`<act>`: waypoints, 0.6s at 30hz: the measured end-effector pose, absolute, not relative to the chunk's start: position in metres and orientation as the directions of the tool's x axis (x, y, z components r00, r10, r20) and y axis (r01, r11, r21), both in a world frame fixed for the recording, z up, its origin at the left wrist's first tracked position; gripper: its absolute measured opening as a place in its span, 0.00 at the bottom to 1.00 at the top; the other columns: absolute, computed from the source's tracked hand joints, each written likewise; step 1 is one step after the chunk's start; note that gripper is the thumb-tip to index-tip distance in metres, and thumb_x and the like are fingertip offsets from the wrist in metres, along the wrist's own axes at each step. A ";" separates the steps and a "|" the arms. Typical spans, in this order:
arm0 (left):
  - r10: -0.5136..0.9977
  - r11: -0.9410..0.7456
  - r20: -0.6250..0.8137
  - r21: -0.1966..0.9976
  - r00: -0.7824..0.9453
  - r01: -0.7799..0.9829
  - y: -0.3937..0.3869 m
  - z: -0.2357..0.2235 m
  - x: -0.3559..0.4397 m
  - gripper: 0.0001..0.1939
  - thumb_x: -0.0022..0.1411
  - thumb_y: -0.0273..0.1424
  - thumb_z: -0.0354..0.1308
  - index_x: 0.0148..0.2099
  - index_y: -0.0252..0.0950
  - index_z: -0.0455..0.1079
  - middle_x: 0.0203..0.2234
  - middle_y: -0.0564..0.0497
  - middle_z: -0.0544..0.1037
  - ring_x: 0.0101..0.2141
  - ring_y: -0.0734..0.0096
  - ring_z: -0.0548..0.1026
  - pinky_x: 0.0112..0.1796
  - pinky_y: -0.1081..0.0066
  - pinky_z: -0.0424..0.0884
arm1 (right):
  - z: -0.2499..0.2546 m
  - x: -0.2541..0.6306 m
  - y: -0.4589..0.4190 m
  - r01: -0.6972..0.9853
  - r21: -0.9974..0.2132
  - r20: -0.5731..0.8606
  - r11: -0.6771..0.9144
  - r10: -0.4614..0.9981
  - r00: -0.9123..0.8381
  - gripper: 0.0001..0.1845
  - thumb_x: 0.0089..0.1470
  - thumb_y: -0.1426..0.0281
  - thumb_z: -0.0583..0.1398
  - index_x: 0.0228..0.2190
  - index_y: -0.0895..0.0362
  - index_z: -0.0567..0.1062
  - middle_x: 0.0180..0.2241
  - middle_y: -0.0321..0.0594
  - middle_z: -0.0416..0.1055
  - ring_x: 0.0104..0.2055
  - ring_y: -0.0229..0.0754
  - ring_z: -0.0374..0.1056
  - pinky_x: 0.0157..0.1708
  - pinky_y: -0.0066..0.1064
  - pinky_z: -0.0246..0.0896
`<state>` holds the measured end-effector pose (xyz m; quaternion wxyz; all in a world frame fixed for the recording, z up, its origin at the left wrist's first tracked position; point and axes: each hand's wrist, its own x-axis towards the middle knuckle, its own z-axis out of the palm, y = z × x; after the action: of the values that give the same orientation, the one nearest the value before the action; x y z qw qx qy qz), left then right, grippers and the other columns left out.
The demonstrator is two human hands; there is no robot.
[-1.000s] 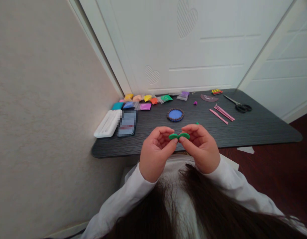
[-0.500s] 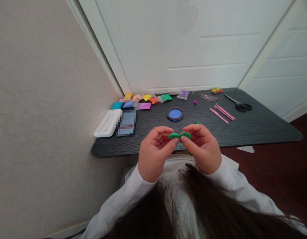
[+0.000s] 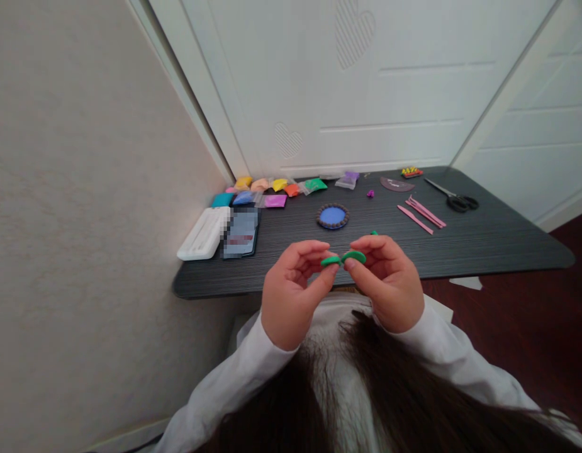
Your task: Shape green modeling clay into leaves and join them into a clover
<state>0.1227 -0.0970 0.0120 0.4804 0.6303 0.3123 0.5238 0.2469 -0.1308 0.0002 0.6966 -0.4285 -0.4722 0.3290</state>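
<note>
Green just below and right of frame centre: left lobe pinched between thumb and fingertips of the left hand, right lobe likewise in the right hand, other fingers loosely curled. Slightly farther apart than a second ago, right hand shifted toward frame right; unclear whether joined. Above, unmoved: blue disc rimmed with brown balls.

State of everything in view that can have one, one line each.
Left hand: pinching left green piece
Right hand: pinching right green piece; whether pieces join, unclear
Blue disc: flat, ringed with brown balls
Scissors: lying down, blades look closed
Phone: face up, screen pixelated
White case: open or shut unclear
Pink tools: lying loose
Packets: lying down, seals unclear
</note>
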 end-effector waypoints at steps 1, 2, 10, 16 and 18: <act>0.877 -0.400 0.410 0.912 0.251 -0.090 -0.099 0.013 0.122 0.12 0.49 0.22 0.60 0.38 0.36 0.67 0.29 0.54 0.75 0.32 0.78 0.75 0.35 0.78 0.72 | 0.002 0.247 -0.134 -0.015 -0.896 0.412 0.443 0.845 0.343 0.12 0.46 0.79 0.59 0.33 0.53 0.69 0.29 0.32 0.68 0.31 0.32 0.66 0.33 0.26 0.63; 0.848 -0.464 0.468 0.882 0.247 -0.077 -0.101 0.014 0.120 0.12 0.49 0.20 0.60 0.37 0.36 0.68 0.30 0.54 0.75 0.32 0.78 0.75 0.35 0.77 0.72 | 0.004 0.246 -0.138 0.032 -0.877 0.459 0.479 0.819 0.343 0.13 0.46 0.80 0.59 0.34 0.52 0.69 0.30 0.32 0.68 0.32 0.32 0.66 0.34 0.26 0.63; 0.400 -0.885 0.865 0.451 0.303 -0.118 -0.113 0.035 0.099 0.16 0.46 0.14 0.59 0.38 0.32 0.69 0.34 0.50 0.72 0.37 0.69 0.74 0.37 0.67 0.74 | 0.023 0.253 -0.164 0.242 -0.554 0.832 0.796 0.539 0.131 0.32 0.39 0.88 0.58 0.45 0.50 0.67 0.35 0.37 0.71 0.34 0.40 0.68 0.33 0.35 0.67; 0.220 -0.943 0.904 0.293 0.368 -0.157 -0.114 0.043 0.093 0.09 0.50 0.18 0.59 0.36 0.29 0.69 0.34 0.48 0.72 0.38 0.68 0.73 0.36 0.68 0.75 | 0.023 0.255 -0.164 0.306 -0.401 0.910 0.863 0.415 0.021 0.27 0.43 0.81 0.60 0.45 0.49 0.65 0.33 0.36 0.73 0.34 0.39 0.69 0.28 0.33 0.66; 0.194 -0.957 0.911 0.257 0.364 -0.135 -0.114 0.043 0.093 0.08 0.50 0.19 0.59 0.35 0.29 0.69 0.33 0.48 0.72 0.38 0.68 0.73 0.36 0.68 0.75 | 0.022 0.255 -0.165 0.318 -0.384 0.916 0.867 0.401 0.015 0.25 0.45 0.79 0.60 0.45 0.49 0.64 0.33 0.36 0.73 0.34 0.39 0.69 0.28 0.33 0.66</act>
<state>0.0930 -0.1141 0.0427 0.1459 0.8130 0.0180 0.5635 0.2546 -0.1647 0.0224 0.6647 -0.2562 -0.7011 0.0312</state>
